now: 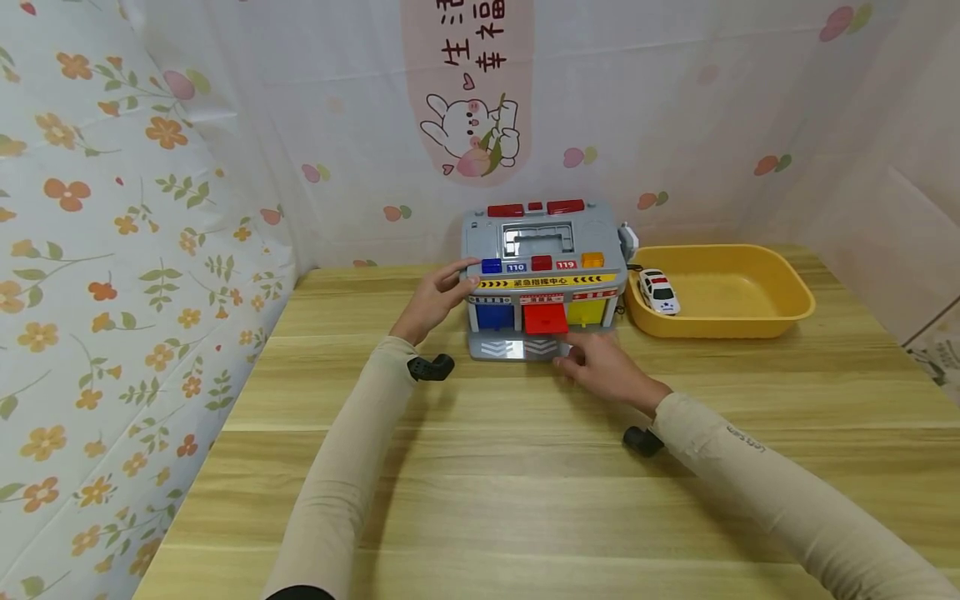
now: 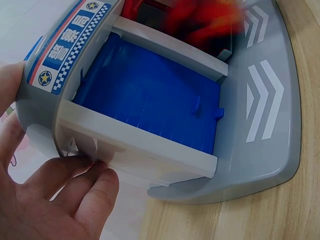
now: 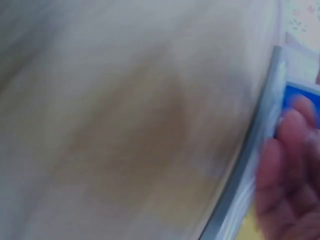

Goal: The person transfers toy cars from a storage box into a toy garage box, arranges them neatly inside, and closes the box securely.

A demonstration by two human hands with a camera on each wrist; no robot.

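A grey toy emergency station (image 1: pixel 540 237) stands at the back of the table, with a blue door (image 1: pixel 495 316), a red door (image 1: pixel 545 318) and a yellow door (image 1: pixel 586 312). The red door tilts outward; the blue one hangs down closed. My left hand (image 1: pixel 433 302) grips the station's upper left corner, fingers bent against its side wall in the left wrist view. At the red door's lower right edge is my right hand (image 1: pixel 606 367), low over the grey ramp (image 1: pixel 504 350). Motion blurs my right fingers (image 3: pixel 295 145) in the right wrist view.
A yellow tub (image 1: pixel 738 327) stands right of the station, holding a white toy police car (image 1: pixel 659 292) at its left end. A patterned cloth (image 1: pixel 322 100) hangs right behind the station. Another floral cloth (image 1: pixel 112 350) borders the table's left side.
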